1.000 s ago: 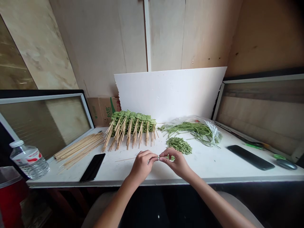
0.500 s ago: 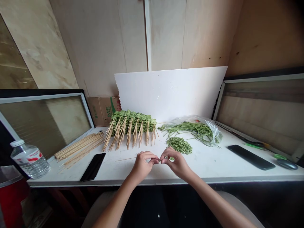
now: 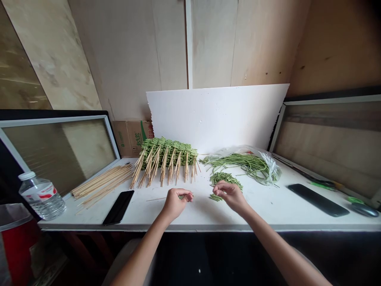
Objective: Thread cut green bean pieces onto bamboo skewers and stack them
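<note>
My left hand is above the front middle of the white table, its fingers closed round a thin bamboo skewer that sticks out to the left. A bit of green shows at its fingertips. My right hand is apart from it, at the near side of a pile of cut green bean pieces. Its fingers are curved and loosely parted, and nothing shows in them. A few bean pieces lie just under its fingertips.
Behind my hands is a stack of skewered beans. Bare skewers, a phone and a water bottle are on the left. Long beans lie in a plastic bag; a dark flat object and a mouse are at right.
My hands were fingertip to fingertip and are now apart. The right has moved right towards the bean pieces, and the left slightly left with the skewer. The view has shifted a little.
</note>
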Action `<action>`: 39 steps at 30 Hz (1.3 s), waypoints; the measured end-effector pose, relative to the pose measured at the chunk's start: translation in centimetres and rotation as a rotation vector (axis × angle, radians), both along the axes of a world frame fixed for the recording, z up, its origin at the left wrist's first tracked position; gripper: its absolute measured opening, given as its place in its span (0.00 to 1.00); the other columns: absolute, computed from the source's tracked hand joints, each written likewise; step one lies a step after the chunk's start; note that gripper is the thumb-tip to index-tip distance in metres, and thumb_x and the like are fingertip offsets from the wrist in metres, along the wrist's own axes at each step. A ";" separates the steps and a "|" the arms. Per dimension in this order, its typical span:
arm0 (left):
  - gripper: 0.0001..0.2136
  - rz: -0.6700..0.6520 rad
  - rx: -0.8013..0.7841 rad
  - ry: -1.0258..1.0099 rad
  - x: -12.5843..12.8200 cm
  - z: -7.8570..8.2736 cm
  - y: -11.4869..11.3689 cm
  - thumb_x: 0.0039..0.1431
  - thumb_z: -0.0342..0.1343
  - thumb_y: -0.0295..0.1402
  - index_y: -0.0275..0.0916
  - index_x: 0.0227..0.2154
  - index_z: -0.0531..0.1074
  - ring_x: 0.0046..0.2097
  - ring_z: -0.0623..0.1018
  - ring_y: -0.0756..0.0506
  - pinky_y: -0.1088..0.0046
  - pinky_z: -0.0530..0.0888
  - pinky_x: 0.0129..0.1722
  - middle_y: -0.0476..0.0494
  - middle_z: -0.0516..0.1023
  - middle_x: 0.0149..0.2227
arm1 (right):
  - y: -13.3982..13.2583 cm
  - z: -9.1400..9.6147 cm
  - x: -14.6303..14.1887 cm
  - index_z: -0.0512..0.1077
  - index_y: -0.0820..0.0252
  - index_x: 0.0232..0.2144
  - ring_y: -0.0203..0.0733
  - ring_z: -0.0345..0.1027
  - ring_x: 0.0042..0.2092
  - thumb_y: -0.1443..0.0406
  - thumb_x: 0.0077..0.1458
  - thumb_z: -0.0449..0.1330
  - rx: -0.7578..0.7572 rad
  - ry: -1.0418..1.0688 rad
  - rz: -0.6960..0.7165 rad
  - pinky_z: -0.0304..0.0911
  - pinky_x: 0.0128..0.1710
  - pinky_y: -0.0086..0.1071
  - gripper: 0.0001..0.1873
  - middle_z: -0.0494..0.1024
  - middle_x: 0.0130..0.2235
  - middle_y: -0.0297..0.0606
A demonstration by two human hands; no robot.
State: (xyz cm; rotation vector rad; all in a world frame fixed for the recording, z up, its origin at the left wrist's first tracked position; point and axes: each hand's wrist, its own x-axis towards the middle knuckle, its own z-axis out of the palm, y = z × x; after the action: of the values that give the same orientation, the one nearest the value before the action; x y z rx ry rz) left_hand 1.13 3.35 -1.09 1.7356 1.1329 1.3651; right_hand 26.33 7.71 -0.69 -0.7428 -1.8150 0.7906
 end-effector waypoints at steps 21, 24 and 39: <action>0.22 -0.336 -0.365 -0.261 0.5 0.1 -0.4 0.63 0.56 0.54 0.36 0.40 0.72 0.45 0.84 0.40 0.66 0.72 0.46 0.33 0.84 0.43 | 2.3 -2.0 1.9 0.84 0.55 0.36 0.55 0.80 0.40 0.57 0.54 0.67 -0.124 -0.237 -0.198 0.73 0.42 0.46 0.10 0.86 0.38 0.44; 0.21 -0.326 -0.330 -0.201 0.3 -0.1 -0.3 0.64 0.56 0.52 0.35 0.38 0.75 0.45 0.81 0.43 0.69 0.71 0.44 0.36 0.82 0.44 | 2.4 -2.0 2.1 0.84 0.56 0.36 0.55 0.81 0.40 0.54 0.54 0.67 -0.180 -0.176 -0.167 0.74 0.42 0.47 0.14 0.86 0.38 0.45; 0.20 -0.239 -0.304 -0.221 0.5 -0.6 0.0 0.56 0.66 0.47 0.34 0.40 0.76 0.36 0.80 0.47 0.70 0.72 0.40 0.38 0.82 0.38 | 1.2 -0.6 1.5 0.82 0.60 0.41 0.52 0.78 0.44 0.48 0.43 0.74 -0.363 0.085 -0.023 0.74 0.48 0.47 0.28 0.84 0.42 0.46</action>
State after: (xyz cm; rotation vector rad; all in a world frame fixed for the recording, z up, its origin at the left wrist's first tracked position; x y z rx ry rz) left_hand 1.66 3.37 -1.66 1.4132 0.9229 1.1394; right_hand 27.81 8.96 -1.26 -0.9437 -1.6020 1.1365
